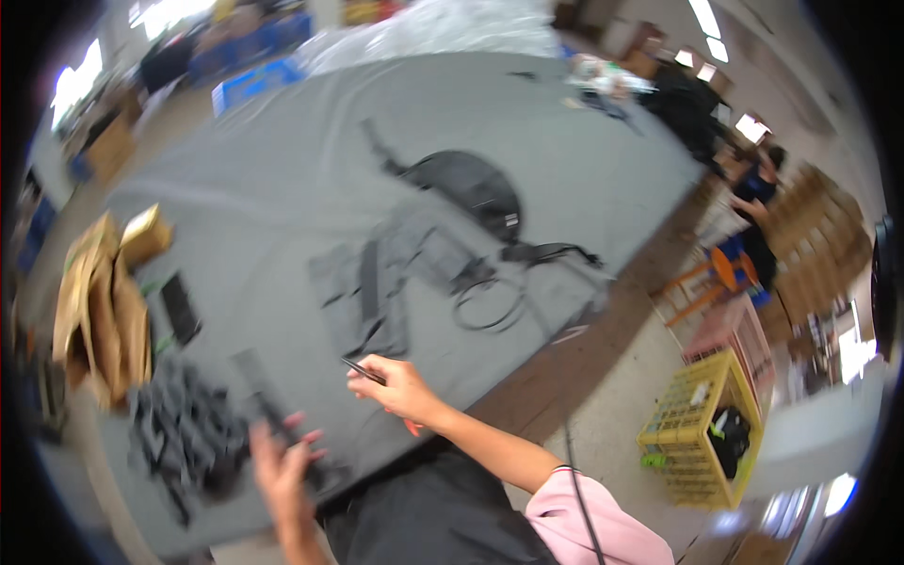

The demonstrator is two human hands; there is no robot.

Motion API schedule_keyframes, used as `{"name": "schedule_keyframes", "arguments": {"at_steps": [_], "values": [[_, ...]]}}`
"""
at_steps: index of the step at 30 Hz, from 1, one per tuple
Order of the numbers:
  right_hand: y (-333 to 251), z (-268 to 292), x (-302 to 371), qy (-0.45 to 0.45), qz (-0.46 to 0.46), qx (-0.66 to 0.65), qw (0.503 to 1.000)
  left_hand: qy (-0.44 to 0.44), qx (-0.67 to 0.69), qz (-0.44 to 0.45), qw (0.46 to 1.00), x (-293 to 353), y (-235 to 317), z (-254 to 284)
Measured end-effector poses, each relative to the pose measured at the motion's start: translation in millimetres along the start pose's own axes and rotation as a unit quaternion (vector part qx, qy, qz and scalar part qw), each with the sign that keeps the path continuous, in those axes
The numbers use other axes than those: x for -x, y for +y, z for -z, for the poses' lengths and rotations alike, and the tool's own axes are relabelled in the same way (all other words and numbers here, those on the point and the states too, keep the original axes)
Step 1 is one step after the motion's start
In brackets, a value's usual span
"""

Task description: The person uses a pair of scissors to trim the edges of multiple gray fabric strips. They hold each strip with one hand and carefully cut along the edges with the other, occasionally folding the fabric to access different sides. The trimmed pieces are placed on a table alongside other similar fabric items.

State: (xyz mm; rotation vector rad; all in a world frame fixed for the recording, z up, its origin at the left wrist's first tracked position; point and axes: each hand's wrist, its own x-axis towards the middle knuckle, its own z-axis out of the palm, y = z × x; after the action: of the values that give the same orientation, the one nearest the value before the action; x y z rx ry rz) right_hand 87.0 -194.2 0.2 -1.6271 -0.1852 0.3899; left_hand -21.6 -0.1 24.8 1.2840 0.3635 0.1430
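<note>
My right hand point(400, 388) is closed round a slim black pen-like tool point(365, 372) whose tip points left. A small orange piece point(412, 428) shows just below that hand. My left hand point(281, 466), blurred, has its fingers apart beside a dark strap point(252, 377) lying on the grey-covered table point(254, 254). To its left is a heap of dark straps point(188, 424). Beyond my right hand lie flat dark grey fabric pieces point(377, 282) with a black band across them. Farther off rests a curved black pouch point(466, 188) with straps, near a thin cord loop point(490, 304).
A brown paper bag point(94, 311), a small carton point(146, 235) and a black rectangular object point(179, 306) are at the left. Clear plastic sheeting point(433, 33) covers the far edge. Yellow crates point(697, 414) stand on the floor at right, with a person point(758, 188) beyond.
</note>
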Motion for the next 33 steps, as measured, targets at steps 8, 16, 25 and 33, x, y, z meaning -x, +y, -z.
{"name": "schedule_keyframes", "arguments": {"at_steps": [8,16,25,33], "values": [[53.9,60.6,-95.1,0.288,0.074,0.358,0.885,0.275,-0.546,-0.199,0.766,-66.1,101.6,195.3],[67.1,46.1,-109.2,0.285,0.015,0.223,0.932,0.231,-0.737,-0.212,0.599,-60.0,91.7,186.5],[30.7,47.1,-76.4,0.151,0.077,-0.182,0.969,0.034,-0.144,-0.128,0.981,-68.1,61.8,2.9],[11.6,-4.2,13.8,-0.034,0.016,-0.3,0.953,-0.312,0.285,0.073,0.904,-50.6,-44.9,-70.8]]}}
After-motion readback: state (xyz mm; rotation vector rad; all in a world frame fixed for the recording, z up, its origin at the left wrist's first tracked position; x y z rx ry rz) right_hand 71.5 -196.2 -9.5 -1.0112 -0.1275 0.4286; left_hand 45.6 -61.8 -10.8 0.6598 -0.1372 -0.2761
